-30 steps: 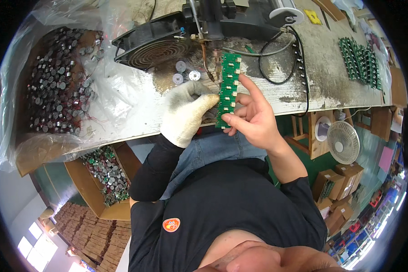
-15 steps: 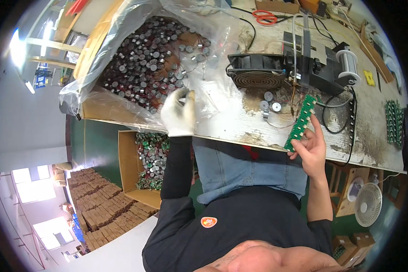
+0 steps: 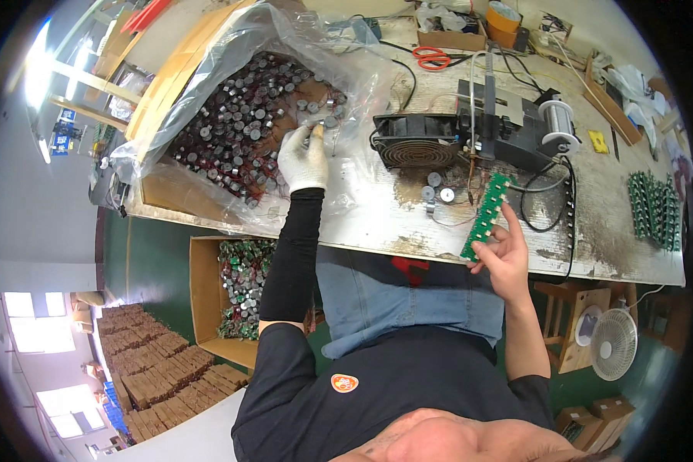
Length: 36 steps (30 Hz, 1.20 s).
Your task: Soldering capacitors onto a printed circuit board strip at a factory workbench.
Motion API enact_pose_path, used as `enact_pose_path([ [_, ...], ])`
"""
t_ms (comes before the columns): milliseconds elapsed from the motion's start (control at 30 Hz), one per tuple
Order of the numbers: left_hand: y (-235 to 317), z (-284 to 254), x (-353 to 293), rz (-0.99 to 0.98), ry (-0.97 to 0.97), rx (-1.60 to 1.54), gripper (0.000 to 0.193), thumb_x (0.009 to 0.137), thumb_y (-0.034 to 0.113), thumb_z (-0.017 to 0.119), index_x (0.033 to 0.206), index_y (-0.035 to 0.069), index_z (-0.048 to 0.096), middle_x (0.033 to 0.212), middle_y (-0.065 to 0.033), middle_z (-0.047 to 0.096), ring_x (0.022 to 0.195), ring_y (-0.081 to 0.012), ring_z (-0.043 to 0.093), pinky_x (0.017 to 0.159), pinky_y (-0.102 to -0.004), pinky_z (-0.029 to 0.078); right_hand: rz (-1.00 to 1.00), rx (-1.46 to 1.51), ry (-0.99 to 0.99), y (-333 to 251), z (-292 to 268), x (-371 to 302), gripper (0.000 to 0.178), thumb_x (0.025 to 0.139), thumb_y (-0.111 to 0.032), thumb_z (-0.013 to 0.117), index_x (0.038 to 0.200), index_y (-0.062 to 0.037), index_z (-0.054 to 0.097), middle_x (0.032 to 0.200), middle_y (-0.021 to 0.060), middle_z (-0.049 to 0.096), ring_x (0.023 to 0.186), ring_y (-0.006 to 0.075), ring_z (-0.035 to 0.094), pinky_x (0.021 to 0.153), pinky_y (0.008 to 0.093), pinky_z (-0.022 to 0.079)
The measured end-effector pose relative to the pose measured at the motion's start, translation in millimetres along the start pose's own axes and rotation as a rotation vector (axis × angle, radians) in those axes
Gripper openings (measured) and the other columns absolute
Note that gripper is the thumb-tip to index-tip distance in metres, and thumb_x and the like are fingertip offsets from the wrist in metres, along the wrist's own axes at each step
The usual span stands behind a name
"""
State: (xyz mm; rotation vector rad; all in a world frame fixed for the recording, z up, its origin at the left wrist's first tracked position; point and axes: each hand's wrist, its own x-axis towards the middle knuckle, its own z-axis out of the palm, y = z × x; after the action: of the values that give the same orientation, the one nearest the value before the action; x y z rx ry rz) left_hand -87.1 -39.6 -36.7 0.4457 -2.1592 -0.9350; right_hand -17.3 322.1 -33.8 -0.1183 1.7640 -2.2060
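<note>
In my bare right hand [image 3: 505,258] is a long green circuit board [image 3: 485,219] with a row of small pale connectors, tilted over the bench's front edge. Thumb and fingers grip its lower end. My left hand [image 3: 303,160], in a white glove, reaches over the right edge of a plastic-lined box [image 3: 165,196]. Its fingers are curled, with a gap between thumb and forefinger. Loose round silver parts [image 3: 329,122] with thin wires lie just past those fingertips. Many more silver parts [image 3: 235,115] fill the box.
A black fan [image 3: 416,142] stands beside a machine with a wire spool [image 3: 560,127]. A few round parts [image 3: 434,180] lie before it. Red scissors [image 3: 431,58] are behind, and green boards [image 3: 654,212] at far right. A filled carton [image 3: 206,296] sits below the bench.
My left hand has moved forward, away from me, to the loose silver parts. My right hand still holds the circuit board. The whole view has shifted slightly.
</note>
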Motion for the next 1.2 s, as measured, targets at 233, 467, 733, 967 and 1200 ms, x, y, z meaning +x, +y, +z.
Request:
enact_pose_path([
  [233,36,-17,-19,-0.315,-0.086,-0.485,0.025,0.090,0.020,0.065,0.099,-0.003,0.067,0.086,-0.0082,0.068,0.058,-0.0063,0.057,0.050,-0.0192,0.043,0.008,0.030,-0.003,1,-3,0,0.078,0.083,0.005,0.061,0.146,-0.0011,0.016,0.100,0.0190,0.058,0.063,0.0152,0.063,0.051,0.0255,0.054],
  [467,55,-32,-62,-0.534,-0.116,-0.857,0.025,0.089,0.015,0.066,0.104,-0.005,0.061,0.085,-0.0147,0.067,0.061,-0.0179,0.063,0.056,-0.0300,0.054,0.059,0.024,-0.020,-4,-3,2,0.078,0.083,0.006,0.062,0.146,-0.0015,0.017,0.101,0.0190,0.057,0.063,0.0154,0.063,0.051,0.0249,0.053],
  [733,94,-20,-119,-0.482,-0.426,-0.676,0.027,0.089,0.017,0.066,0.104,-0.006,0.064,0.083,-0.0127,0.067,0.070,-0.0182,0.065,0.064,-0.0297,0.053,0.053,0.051,-0.012,0,-4,0,0.078,0.083,0.007,0.061,0.147,-0.0044,0.018,0.103,0.0169,0.059,0.065,0.0141,0.063,0.053,0.0241,0.052],
  [967,115,2,-149,-0.609,-0.786,-0.700,0.025,0.093,0.018,0.060,0.105,-0.005,0.061,0.084,-0.0074,0.065,0.075,-0.0132,0.063,0.069,-0.0257,0.051,0.112,0.123,-0.086,-3,-9,2,0.081,0.083,0.004,0.064,0.148,-0.0084,0.018,0.102,0.0141,0.057,0.069,0.0162,0.064,0.054,0.0255,0.054],
  [1200,125,23,-156,-0.604,-0.844,-0.601,0.021,0.090,0.016,0.064,0.097,-0.003,0.065,0.081,-0.0043,0.065,0.073,-0.0088,0.059,0.065,-0.0237,0.048,0.111,0.153,-0.089,-4,-13,2,0.080,0.083,0.005,0.064,0.148,-0.0080,0.019,0.102,0.0145,0.056,0.070,0.0162,0.064,0.055,0.0257,0.054],
])
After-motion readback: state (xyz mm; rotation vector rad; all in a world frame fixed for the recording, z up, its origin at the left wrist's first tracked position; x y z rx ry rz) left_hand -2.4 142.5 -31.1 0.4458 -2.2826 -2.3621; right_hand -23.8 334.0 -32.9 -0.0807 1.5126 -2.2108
